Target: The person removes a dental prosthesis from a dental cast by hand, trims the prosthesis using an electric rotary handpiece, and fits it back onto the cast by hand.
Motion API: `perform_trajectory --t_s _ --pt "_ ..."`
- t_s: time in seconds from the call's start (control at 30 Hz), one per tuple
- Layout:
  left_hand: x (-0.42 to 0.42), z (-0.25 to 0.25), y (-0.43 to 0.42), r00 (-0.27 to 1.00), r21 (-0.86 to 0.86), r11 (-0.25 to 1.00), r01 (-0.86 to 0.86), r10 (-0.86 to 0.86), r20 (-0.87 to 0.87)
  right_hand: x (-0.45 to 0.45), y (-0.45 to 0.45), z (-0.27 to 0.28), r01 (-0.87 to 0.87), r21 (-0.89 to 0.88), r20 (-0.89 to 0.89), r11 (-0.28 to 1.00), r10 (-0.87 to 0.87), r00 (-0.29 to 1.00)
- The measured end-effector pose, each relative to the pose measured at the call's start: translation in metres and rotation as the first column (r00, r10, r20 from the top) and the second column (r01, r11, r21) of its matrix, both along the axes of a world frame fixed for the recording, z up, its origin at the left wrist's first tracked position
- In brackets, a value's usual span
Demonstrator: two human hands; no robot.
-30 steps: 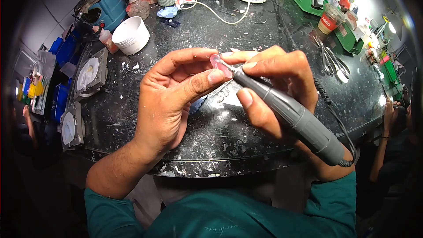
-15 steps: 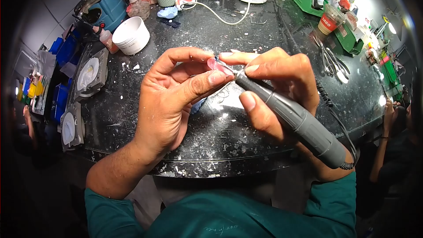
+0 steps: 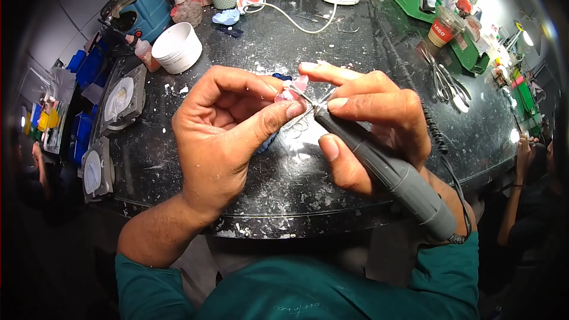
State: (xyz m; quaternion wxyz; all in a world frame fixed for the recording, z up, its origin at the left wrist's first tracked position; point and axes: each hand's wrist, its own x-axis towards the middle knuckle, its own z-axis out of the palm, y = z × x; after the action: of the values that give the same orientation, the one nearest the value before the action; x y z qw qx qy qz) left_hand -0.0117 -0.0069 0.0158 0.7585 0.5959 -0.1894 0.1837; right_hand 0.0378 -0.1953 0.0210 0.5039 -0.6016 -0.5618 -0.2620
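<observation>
My left hand (image 3: pixel 216 133) pinches a small pink partial denture (image 3: pixel 298 85) with whitish teeth between thumb and fingertips, covering part of it. In my right hand (image 3: pixel 385 104) lies a dark grey rotary handpiece (image 3: pixel 394 178), its nose pointing up and left at the denture. The thin metal bur at its tip reaches the pink piece; whether it touches is hard to tell. A finger of my right hand stretches out close to the denture's far side. From the handpiece's rear end a coiled black cord (image 3: pixel 435 127) runs back over the bench. Something dark blue (image 3: pixel 265 144) shows partly behind my left hand.
White dust and scraps litter the black bench (image 3: pixel 267 201). A white tub (image 3: pixel 177 50) and articulator-like grey plates (image 3: pixel 121 104) are at left. At right lie metal pliers (image 3: pixel 444 86), a plastic cup (image 3: pixel 441 28) and green trays (image 3: pixel 468 53). Another person's hand (image 3: pixel 524 148) shows far right.
My left hand has shifted slightly left and turned the denture, so its whitish teeth now show. The handpiece's rear end has dropped a little down and left.
</observation>
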Motion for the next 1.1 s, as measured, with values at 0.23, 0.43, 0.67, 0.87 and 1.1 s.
perform_trajectory --t_s 0.23,0.43,0.67,0.87,1.1 --pt "0.0 0.003 0.001 0.998 0.043 0.998 -0.055 0.054 0.031 0.003 -0.001 0.002 0.028 -0.015 0.086 0.999 -0.027 0.996" --pt "-0.003 0.006 -0.002 0.994 -0.041 0.999 -0.016 0.011 -0.105 0.003 0.002 -0.002 0.05 0.005 0.059 0.999 -0.051 0.997" --pt "-0.001 0.006 -0.001 0.995 -0.036 0.999 0.004 -0.007 -0.101 0.004 0.002 -0.003 0.038 0.003 0.055 0.999 -0.038 0.998" --pt "-0.001 0.005 0.001 0.997 -0.015 1.0 0.011 -0.013 -0.081 0.004 0.002 0.0 0.032 -0.008 0.063 0.999 -0.031 0.998" --pt "0.001 0.005 0.002 0.997 0.013 1.0 -0.009 0.01 -0.075 0.0 -0.003 0.006 0.041 -0.048 -0.038 0.998 -0.043 0.998"
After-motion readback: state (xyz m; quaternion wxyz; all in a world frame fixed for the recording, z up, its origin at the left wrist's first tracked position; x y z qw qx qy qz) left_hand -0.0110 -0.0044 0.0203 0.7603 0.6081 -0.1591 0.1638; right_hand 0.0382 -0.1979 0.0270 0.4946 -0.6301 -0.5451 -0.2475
